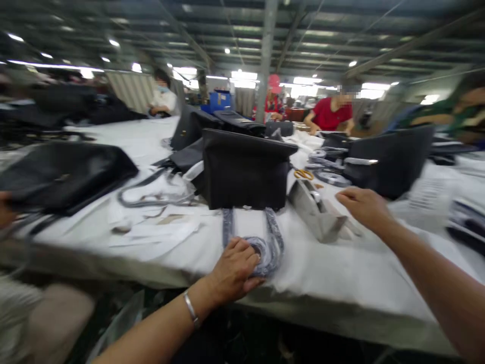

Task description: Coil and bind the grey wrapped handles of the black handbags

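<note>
A black handbag (pixel 245 169) stands upright on the white-covered table (pixel 341 283) straight ahead of me. Its wrapped grey handle (pixel 273 237) loops down toward the table's near edge. My left hand (pixel 235 270), with a bracelet on the wrist, presses on the bottom of that loop with fingers curled over it. My right hand (pixel 361 205) hovers with loosely bent fingers beside a grey tape dispenser (pixel 316 212), holding nothing.
More black bags lie at left (pixel 62 174), behind (pixel 197 126) and right (pixel 390 156). Loose grey straps (pixel 151 194), paper pieces, tape rolls (pixel 329 177) and yellow scissors (pixel 303 174) lie around. Other people work at the far side and at my left.
</note>
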The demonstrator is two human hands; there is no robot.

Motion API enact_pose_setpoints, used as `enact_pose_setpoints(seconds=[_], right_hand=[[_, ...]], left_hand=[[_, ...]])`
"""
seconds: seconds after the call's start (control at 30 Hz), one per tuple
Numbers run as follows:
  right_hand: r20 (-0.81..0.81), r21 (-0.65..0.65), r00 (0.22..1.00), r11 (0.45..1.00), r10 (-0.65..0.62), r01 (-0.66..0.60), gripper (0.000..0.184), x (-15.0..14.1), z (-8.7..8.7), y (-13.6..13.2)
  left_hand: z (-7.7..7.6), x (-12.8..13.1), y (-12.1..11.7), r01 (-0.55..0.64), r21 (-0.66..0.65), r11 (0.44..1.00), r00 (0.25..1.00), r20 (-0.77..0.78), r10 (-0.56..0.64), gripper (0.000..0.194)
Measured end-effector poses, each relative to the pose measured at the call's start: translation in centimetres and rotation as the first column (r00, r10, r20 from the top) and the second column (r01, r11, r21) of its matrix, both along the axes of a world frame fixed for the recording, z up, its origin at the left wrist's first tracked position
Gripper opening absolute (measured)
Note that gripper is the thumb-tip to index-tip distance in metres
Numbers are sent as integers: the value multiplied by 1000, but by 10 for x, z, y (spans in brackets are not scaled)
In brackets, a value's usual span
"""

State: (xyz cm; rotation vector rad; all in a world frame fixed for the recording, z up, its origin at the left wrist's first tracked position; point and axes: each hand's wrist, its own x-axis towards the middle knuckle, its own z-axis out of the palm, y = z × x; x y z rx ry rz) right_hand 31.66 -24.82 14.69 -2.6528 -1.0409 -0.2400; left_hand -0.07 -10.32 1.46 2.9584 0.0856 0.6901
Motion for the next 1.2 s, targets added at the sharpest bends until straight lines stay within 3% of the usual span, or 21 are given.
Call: enact_pose_setpoints(seconds=[0.07, 0.1, 0.17, 0.27, 0.33, 0.47, 0.57, 0.63, 0.7, 0.73, 0.8, 0.87, 0.93, 1.0, 1.2], right_hand=[[93, 198, 994, 978, 51, -69, 22, -20, -16, 7], [128, 273, 976, 940, 174, -204, 23, -34, -24, 13], [99, 374, 900, 822, 426, -430, 22, -68, -37, 30], [-57, 409, 736, 688, 675, -599, 21, -121, -48, 68], [-150, 357, 632, 637, 761, -683, 23, -152, -49, 104], [-230, 127, 459, 494, 858, -860, 26, -205, -48, 185], [-227, -78, 414, 407, 882, -910, 27, -238, -57, 235], [-201, -217, 462, 421, 864, -881, 26, -251, -68, 259], [-174, -304, 515, 452, 839, -839, 23, -257, -79, 274], [-164, -321, 530, 463, 832, -826, 21, -257, -85, 279], [-155, -332, 540, 471, 827, -817, 18, -256, -92, 285], [-147, -342, 546, 476, 825, -811, 17, -256, -95, 288], [-144, -350, 557, 485, 818, -802, 16, -257, -95, 288], [-136, -347, 567, 497, 812, -795, 17, -258, -95, 288], [-125, -303, 610, 555, 783, -775, 16, -259, -96, 285]], left_hand=[[0, -4, -3, -22, 70, 997, 1000, -13, 23, 40], [0, -6, -3, -36, 102, 994, 999, -14, 37, 44], [-3, -6, -1, -73, 150, 986, 997, 13, 71, 49], [-8, -4, 0, -107, 215, 971, 994, 34, 102, 56], [-9, -2, -1, -112, 240, 964, 994, 26, 109, 58], [0, -5, -6, -103, 278, 955, 995, 34, 97, 53], [5, -25, -1, -47, 290, 956, 998, 60, 31, 33], [6, -47, 15, -60, 242, 968, 993, 110, 34, 24], [8, -73, 43, -235, 125, 964, 957, 203, 207, 22], [11, -85, 60, -375, 45, 926, 906, 230, 355, 22], [19, -107, 98, -639, -76, 765, 744, 189, 640, 20], [28, -120, 132, -778, -87, 622, 624, -1, 781, 18], [33, -124, 155, -831, -61, 553, 553, -207, 807, 21], [32, -123, 168, -849, -56, 525, 514, -320, 796, 21], [24, -120, 182, -878, -133, 460, 471, -409, 782, 27]])
